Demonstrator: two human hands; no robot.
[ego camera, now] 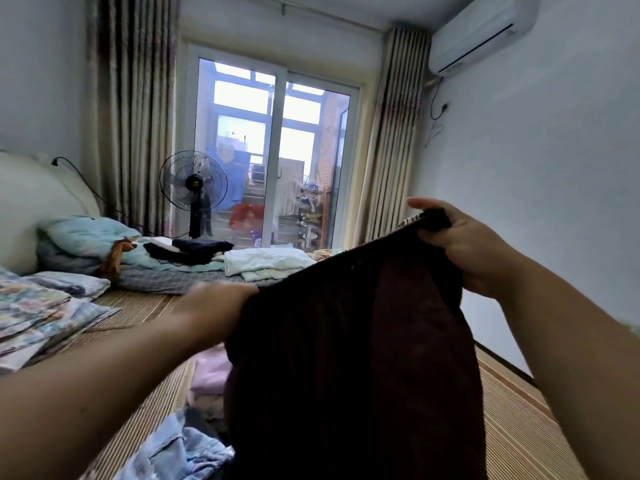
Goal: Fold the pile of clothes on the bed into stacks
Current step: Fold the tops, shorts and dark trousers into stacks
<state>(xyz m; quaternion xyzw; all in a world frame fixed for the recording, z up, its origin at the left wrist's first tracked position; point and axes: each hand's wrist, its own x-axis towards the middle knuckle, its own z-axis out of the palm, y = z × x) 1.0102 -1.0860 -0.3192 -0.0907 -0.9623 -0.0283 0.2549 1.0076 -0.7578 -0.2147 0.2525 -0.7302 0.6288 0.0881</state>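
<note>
Over the bed (512, 427), both hands grip a dark garment (346, 358).

No writing, label, brand mark or number could be read anywhere in the view. The air conditioner (485, 32), high on the wall to the right of the glass door (273, 150), showed only a plain white face with a dark slot. The standing fan (193, 183), just left of that door, carried a dark hub with a yellowish spot too small to make out. A striped edge on the dark garment (353, 341), below the door, bore no legible mark.
</note>
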